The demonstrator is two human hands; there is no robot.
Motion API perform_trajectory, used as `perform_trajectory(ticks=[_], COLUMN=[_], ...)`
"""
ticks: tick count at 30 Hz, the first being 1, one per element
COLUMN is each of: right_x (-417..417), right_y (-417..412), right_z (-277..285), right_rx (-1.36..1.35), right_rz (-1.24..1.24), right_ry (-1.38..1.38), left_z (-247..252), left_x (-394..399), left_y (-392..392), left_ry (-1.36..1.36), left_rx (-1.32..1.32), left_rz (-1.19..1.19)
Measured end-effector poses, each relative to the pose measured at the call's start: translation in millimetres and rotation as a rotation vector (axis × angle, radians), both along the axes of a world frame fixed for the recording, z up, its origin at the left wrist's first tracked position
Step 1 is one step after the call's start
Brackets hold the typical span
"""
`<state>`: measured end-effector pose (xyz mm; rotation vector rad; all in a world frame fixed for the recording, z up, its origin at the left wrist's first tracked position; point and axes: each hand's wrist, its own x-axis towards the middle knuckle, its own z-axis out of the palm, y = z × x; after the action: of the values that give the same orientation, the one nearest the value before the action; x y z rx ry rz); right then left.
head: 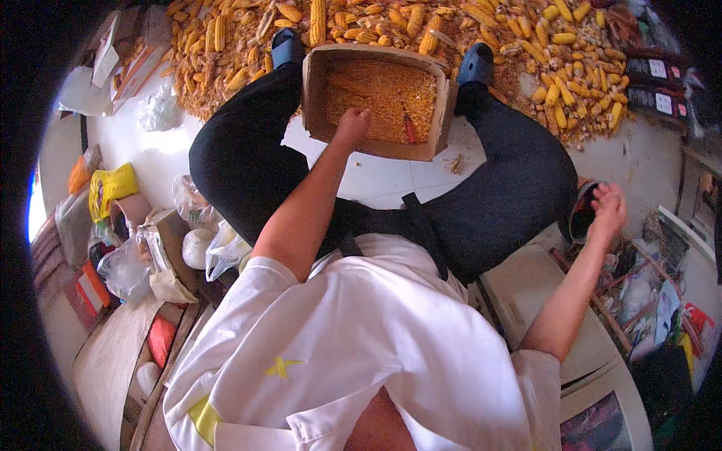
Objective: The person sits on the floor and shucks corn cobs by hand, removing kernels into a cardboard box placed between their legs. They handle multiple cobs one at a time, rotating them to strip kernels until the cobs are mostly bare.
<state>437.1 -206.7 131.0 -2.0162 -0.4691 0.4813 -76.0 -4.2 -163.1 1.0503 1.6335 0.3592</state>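
Observation:
My left hand (pixel 355 123) is over the near left part of an open cardboard box (pixel 377 147). Its fingers are curled, and whatever may be inside them is hidden. Loose yellow corn kernels (pixel 389 90) cover the bottom of this box, which stands between my feet. A red-handled tool (pixel 410 129), perhaps a screwdriver, lies on the kernels at the right. Off to the right, beside my knee, my right hand (pixel 609 207) hangs at the mouth of a round dark container (pixel 574 225). The fingers there are slightly spread, and nothing shows in them.
Beyond the box spreads a wide heap of corn cobs (pixel 564 90). Plastic bags (pixel 127 265), a yellow packet (pixel 113 189) and cartons crowd the left. At the right are a cardboard piece (pixel 530 282) and a rack of mixed litter (pixel 643 293). Blue shoes (pixel 475 65) flank the box.

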Motion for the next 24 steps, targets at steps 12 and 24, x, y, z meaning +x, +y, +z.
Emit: perform_trajectory(ticks=[12,24], right_x=[-116.3,-109.0], right_y=[162.6,170.4], right_z=[28.1,18.0], right_rx=[-0.057,-0.265], right_rz=[0.440,0.458], right_ry=[-0.211,-0.062], left_z=[-52.5,-103.7], left_x=[5.5,-12.9], left_y=[63.9,90.5], left_ry=[0.675,0.147], left_rx=[0.329,-0.003], left_rz=[-0.467,-0.314])
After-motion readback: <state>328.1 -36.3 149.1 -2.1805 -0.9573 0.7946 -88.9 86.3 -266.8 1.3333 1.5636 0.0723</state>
